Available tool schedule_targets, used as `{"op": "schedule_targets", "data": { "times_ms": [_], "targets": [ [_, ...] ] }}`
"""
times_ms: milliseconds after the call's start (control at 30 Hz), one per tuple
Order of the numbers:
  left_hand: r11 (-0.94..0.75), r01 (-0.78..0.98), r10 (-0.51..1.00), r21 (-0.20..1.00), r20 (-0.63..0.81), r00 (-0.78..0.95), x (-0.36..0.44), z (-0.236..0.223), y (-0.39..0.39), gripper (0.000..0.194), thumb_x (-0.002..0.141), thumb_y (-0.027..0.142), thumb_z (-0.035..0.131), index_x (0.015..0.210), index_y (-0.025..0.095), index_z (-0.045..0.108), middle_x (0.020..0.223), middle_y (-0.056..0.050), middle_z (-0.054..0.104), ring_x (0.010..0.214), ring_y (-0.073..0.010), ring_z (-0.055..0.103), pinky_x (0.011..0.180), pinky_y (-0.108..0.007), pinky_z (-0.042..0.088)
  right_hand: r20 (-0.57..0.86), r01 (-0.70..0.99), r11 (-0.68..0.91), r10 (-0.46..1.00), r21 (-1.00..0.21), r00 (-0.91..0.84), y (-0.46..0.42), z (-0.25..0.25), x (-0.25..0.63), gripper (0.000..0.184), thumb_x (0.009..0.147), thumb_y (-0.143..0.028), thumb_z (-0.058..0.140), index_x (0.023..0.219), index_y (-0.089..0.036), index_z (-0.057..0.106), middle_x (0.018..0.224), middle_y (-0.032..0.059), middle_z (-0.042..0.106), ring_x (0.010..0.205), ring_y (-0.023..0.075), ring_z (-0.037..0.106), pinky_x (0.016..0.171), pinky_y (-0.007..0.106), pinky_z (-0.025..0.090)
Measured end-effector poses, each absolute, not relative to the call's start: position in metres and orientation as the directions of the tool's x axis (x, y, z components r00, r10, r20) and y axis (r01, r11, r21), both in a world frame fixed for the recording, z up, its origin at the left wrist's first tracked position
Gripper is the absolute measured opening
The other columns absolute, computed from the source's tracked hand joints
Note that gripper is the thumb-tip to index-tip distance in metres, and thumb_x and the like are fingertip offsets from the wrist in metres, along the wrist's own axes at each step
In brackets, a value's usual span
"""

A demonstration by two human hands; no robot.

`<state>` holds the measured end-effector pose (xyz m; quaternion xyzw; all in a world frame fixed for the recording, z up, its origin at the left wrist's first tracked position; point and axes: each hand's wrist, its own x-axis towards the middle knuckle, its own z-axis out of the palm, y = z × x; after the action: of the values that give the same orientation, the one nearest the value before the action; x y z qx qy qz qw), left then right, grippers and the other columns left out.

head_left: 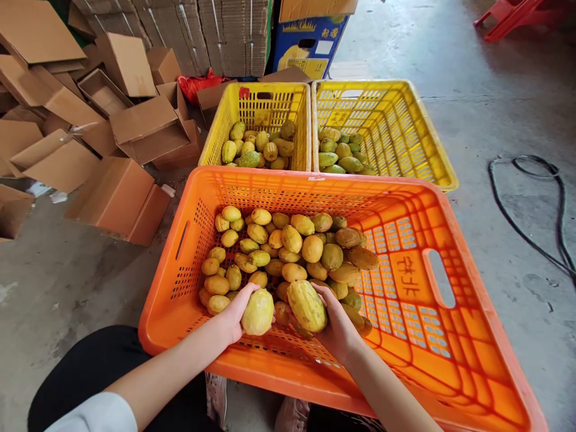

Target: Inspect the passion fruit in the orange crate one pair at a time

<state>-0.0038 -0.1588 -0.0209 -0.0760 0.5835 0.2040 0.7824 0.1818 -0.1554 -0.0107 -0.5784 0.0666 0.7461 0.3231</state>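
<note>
My left hand (238,307) is closed round a pale yellow fruit (258,312) that looks like a small papaya. A larger, ribbed yellow-green fruit (307,306) of the same kind sits in my right hand (336,324), its far side covered by my fingers. Both hands are above the near part of a large orange plastic crate (405,390). Below and beyond them lies a heap of yellow, green and brownish papaya-like fruits (292,239), mostly toward the crate's left and middle. The two held fruits are side by side, slightly apart.
Behind the orange crate stand two yellow crates, the left (300,108) and the right (423,132), each with greener fruits. Open cardboard boxes (119,195) clutter the left floor. A blue carton (310,45) stands at the back; a black hose or cable (524,234) lies right.
</note>
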Motion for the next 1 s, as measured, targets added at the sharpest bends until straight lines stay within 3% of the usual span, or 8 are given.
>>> {"op": "schedule_targets", "data": {
  "times_ms": [133, 267, 400, 533, 867, 1000],
  "targets": [
    [0.927, -0.331, 0.251, 0.175, -0.946, 0.203, -0.002, -0.019, -0.159, 0.030, 0.088, 0.043, 0.060, 0.088, 0.012, 0.059, 0.072, -0.009, 0.067, 0.060, -0.0189, 0.067, 0.054, -0.029, 0.056, -0.897, -0.587, -0.760, 0.424, -0.279, -0.123, -0.154, -0.011, 0.182, 0.022, 0.089, -0.033, 0.053, 0.087, -0.017, 0.069, 0.078, 0.0074, 0.076, 0.073, 0.0224, 0.072, 0.065, 0.032, 0.058],
    [0.926, -0.253, 0.333, 0.279, -0.922, 0.200, -0.001, -0.015, -0.161, 0.029, 0.078, 0.032, 0.073, 0.092, 0.016, 0.054, 0.073, -0.005, 0.065, 0.061, -0.0193, 0.067, 0.055, -0.030, 0.056, -0.904, -0.574, -0.763, 0.419, -0.298, -0.087, -0.156, -0.012, 0.183, 0.023, 0.086, -0.040, 0.061, 0.090, -0.019, 0.068, 0.082, 0.0055, 0.075, 0.075, 0.0218, 0.071, 0.062, 0.030, 0.056],
    [0.924, -0.232, 0.347, 0.305, -0.922, 0.171, -0.001, -0.015, -0.164, 0.031, 0.075, 0.027, 0.074, 0.093, 0.018, 0.051, 0.074, -0.004, 0.064, 0.063, -0.0196, 0.066, 0.056, -0.031, 0.056, -0.858, -0.489, -0.778, 0.502, -0.395, -0.107, -0.163, -0.015, 0.181, 0.037, 0.074, -0.045, 0.078, 0.101, -0.023, 0.068, 0.090, 0.0011, 0.073, 0.081, 0.0195, 0.068, 0.065, 0.027, 0.055],
    [0.912, -0.271, 0.351, 0.308, -0.927, 0.127, -0.001, -0.017, -0.163, 0.023, 0.077, 0.026, 0.070, 0.087, 0.019, 0.050, 0.071, 0.000, 0.059, 0.062, -0.0170, 0.063, 0.058, -0.034, 0.058, -0.814, -0.385, -0.799, 0.554, -0.462, -0.173, -0.168, -0.021, 0.183, 0.034, 0.073, -0.043, 0.081, 0.098, -0.024, 0.068, 0.088, -0.0017, 0.070, 0.084, 0.0175, 0.065, 0.068, 0.025, 0.054],
    [0.937, -0.307, 0.214, 0.169, -0.970, 0.119, 0.002, -0.010, -0.157, 0.021, 0.085, 0.033, 0.064, 0.094, 0.015, 0.057, 0.077, -0.005, 0.063, 0.065, -0.0186, 0.065, 0.062, -0.035, 0.060, -0.897, -0.415, -0.836, 0.432, -0.358, -0.095, -0.161, -0.010, 0.179, 0.033, 0.075, -0.040, 0.073, 0.098, -0.018, 0.067, 0.085, 0.0055, 0.075, 0.077, 0.0226, 0.071, 0.066, 0.031, 0.057],
    [0.929, -0.292, 0.258, 0.227, -0.963, 0.075, 0.002, -0.016, -0.161, 0.023, 0.084, 0.036, 0.064, 0.096, 0.018, 0.054, 0.073, -0.006, 0.063, 0.063, -0.0213, 0.066, 0.059, -0.036, 0.060, -0.913, -0.479, -0.826, 0.392, -0.296, -0.112, -0.159, -0.007, 0.179, 0.027, 0.078, -0.038, 0.067, 0.094, -0.016, 0.066, 0.081, 0.0081, 0.075, 0.079, 0.0248, 0.073, 0.071, 0.034, 0.058]
  ]
}}
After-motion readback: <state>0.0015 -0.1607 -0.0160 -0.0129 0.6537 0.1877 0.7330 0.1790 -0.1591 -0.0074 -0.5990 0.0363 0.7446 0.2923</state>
